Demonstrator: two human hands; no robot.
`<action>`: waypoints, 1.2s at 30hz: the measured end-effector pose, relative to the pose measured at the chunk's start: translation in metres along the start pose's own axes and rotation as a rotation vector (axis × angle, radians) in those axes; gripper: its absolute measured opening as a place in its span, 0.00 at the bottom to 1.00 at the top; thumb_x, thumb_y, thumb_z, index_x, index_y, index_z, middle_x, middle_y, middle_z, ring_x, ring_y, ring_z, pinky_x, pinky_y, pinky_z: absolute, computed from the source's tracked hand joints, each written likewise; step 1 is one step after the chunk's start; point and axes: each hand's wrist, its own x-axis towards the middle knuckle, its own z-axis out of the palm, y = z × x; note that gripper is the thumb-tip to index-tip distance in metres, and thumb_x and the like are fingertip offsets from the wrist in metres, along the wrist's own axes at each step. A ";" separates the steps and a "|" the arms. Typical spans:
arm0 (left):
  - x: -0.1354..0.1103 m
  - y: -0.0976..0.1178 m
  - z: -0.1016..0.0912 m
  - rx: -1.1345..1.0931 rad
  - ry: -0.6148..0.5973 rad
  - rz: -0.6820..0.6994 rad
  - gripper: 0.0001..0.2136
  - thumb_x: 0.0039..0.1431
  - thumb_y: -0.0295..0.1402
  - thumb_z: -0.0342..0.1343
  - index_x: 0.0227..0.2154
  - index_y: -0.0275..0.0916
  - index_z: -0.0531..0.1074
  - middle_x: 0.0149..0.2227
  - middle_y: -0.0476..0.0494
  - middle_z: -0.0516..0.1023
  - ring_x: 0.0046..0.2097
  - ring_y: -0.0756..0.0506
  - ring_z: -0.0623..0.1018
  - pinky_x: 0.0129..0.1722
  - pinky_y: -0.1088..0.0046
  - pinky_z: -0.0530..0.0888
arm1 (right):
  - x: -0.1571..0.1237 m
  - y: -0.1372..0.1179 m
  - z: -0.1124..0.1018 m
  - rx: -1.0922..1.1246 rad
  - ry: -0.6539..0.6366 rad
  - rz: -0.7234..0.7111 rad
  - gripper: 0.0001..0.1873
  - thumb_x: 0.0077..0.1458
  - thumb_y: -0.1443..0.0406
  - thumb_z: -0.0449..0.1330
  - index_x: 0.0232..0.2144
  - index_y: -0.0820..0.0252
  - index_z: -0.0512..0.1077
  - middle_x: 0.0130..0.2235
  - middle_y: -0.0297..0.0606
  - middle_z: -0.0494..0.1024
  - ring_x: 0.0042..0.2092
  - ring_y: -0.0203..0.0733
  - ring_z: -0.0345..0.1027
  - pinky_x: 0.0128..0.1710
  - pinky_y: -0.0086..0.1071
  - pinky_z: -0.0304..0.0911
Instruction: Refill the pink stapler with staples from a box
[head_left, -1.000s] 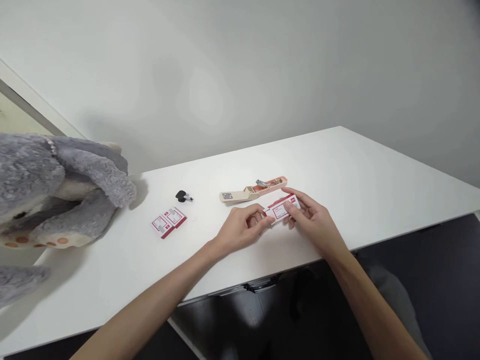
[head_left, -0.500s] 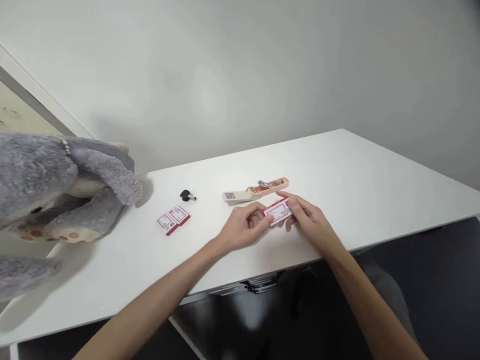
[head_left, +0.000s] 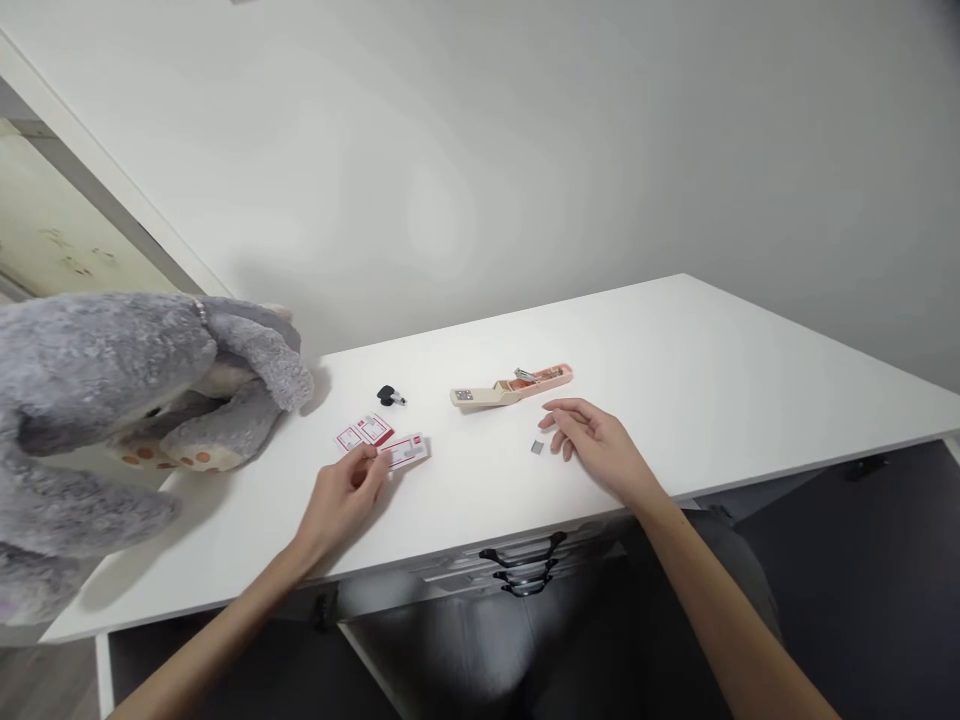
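Note:
My left hand (head_left: 346, 500) pinches one end of a small red-and-white box (head_left: 409, 450), with thumb and fingers closed on it. Just behind it lie more red-and-white boxes (head_left: 373, 429) side by side. My right hand (head_left: 592, 445) is open above the table, its fingers loosely bent and nothing in them. Close to those fingertips rests a small grey metallic piece (head_left: 538, 447), which looks like a short strip of staples. Farther back, a cream and pink stapler (head_left: 487, 397) lies opened out, with a metal part raised from its pink half.
A black thing with a silvery end (head_left: 389, 396) lies behind the boxes. The large grey plush toy (head_left: 97, 350) takes up the left end of the white table (head_left: 712, 380). A wall rises behind; drawers with black handles (head_left: 523, 553) are below the front edge.
My left hand has carried the box left, next to the other boxes. My right hand has let go of it, and the small grey piece now shows on the table.

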 end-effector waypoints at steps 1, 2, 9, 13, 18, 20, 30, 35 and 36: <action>-0.006 -0.007 -0.009 0.059 0.006 -0.028 0.21 0.70 0.55 0.49 0.42 0.40 0.71 0.20 0.55 0.71 0.24 0.46 0.70 0.29 0.72 0.65 | 0.000 0.001 0.000 -0.002 -0.005 -0.002 0.24 0.64 0.46 0.62 0.48 0.60 0.76 0.43 0.44 0.83 0.32 0.38 0.73 0.31 0.34 0.67; -0.012 -0.014 -0.015 0.114 0.027 -0.051 0.23 0.71 0.55 0.47 0.50 0.40 0.70 0.19 0.56 0.70 0.24 0.45 0.70 0.29 0.71 0.65 | 0.000 0.001 -0.001 -0.003 -0.009 -0.005 0.24 0.64 0.46 0.62 0.48 0.60 0.76 0.43 0.44 0.83 0.32 0.38 0.73 0.31 0.34 0.67; -0.038 -0.030 -0.008 0.405 0.220 0.340 0.19 0.70 0.46 0.53 0.57 0.41 0.70 0.45 0.39 0.81 0.45 0.38 0.81 0.49 0.60 0.75 | 0.000 0.003 0.000 -0.063 -0.027 0.003 0.19 0.64 0.51 0.62 0.46 0.59 0.77 0.43 0.43 0.84 0.35 0.40 0.76 0.34 0.35 0.70; -0.034 -0.029 0.003 0.484 0.163 0.471 0.20 0.71 0.40 0.54 0.63 0.45 0.68 0.63 0.36 0.76 0.66 0.31 0.71 0.64 0.48 0.68 | -0.001 0.000 0.000 -0.221 0.011 -0.064 0.14 0.63 0.54 0.63 0.44 0.56 0.79 0.44 0.41 0.85 0.43 0.44 0.78 0.46 0.40 0.72; -0.031 -0.029 0.006 0.558 0.148 0.400 0.25 0.71 0.42 0.53 0.68 0.45 0.63 0.67 0.34 0.74 0.71 0.26 0.65 0.65 0.41 0.66 | 0.001 0.003 0.000 -0.406 0.000 -0.207 0.12 0.63 0.56 0.63 0.44 0.54 0.79 0.49 0.41 0.83 0.48 0.47 0.76 0.52 0.43 0.71; -0.029 -0.027 0.008 0.549 0.169 0.411 0.26 0.71 0.41 0.54 0.69 0.44 0.61 0.67 0.32 0.72 0.72 0.26 0.63 0.65 0.39 0.66 | 0.001 0.007 0.000 -0.458 -0.014 -0.254 0.14 0.61 0.56 0.65 0.46 0.54 0.78 0.52 0.43 0.80 0.54 0.51 0.74 0.56 0.46 0.70; 0.029 0.026 0.061 0.274 0.160 0.620 0.22 0.72 0.35 0.55 0.65 0.43 0.60 0.66 0.32 0.68 0.70 0.33 0.66 0.70 0.43 0.65 | 0.002 0.018 0.003 -0.647 0.002 -0.256 0.06 0.61 0.59 0.68 0.37 0.54 0.79 0.57 0.48 0.74 0.62 0.59 0.67 0.64 0.54 0.64; 0.074 0.043 0.094 0.052 0.268 0.560 0.24 0.72 0.38 0.55 0.65 0.42 0.55 0.67 0.26 0.58 0.71 0.33 0.62 0.64 0.47 0.70 | 0.003 0.015 0.002 -0.590 0.037 -0.261 0.07 0.64 0.57 0.65 0.38 0.53 0.80 0.54 0.45 0.78 0.59 0.56 0.72 0.62 0.52 0.65; 0.082 0.045 0.098 0.011 0.271 0.553 0.22 0.72 0.39 0.54 0.64 0.42 0.55 0.66 0.27 0.58 0.70 0.34 0.63 0.63 0.48 0.71 | 0.003 0.014 0.002 -0.573 0.046 -0.262 0.07 0.64 0.58 0.65 0.38 0.53 0.80 0.54 0.45 0.78 0.58 0.55 0.73 0.62 0.52 0.66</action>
